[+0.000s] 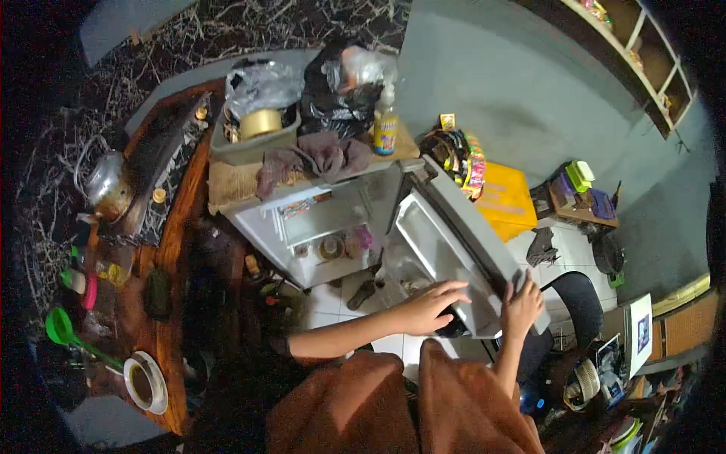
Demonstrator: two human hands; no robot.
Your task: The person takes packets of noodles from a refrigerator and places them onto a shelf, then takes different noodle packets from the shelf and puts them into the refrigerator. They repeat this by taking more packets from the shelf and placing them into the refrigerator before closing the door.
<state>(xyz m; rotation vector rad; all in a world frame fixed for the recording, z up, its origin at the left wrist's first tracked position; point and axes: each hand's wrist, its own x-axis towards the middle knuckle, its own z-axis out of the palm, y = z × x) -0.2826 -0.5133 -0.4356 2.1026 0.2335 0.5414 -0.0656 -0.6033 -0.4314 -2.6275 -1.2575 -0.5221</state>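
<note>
A small refrigerator (265,250) stands before me with its door (459,204) swung out to the right. My right hand (522,306) curls over the outer edge of that door. Across the door's inner side reaches my left hand (432,309), its fingers stretched out and apart, with no held object visible in it. Beneath those fingers is something dark that I cannot make out. Inside the refrigerator, a round container (331,247) and a purple item (364,238) show below a pale compartment.
A purple-brown cloth (325,157), a grey tub (257,147) and a yellow bottle (386,129) sit on the refrigerator. Left, a wooden counter (170,333) bears a kettle (110,185) and a bowl (146,382) of brown liquid. A yellow box (505,200) stands behind the door.
</note>
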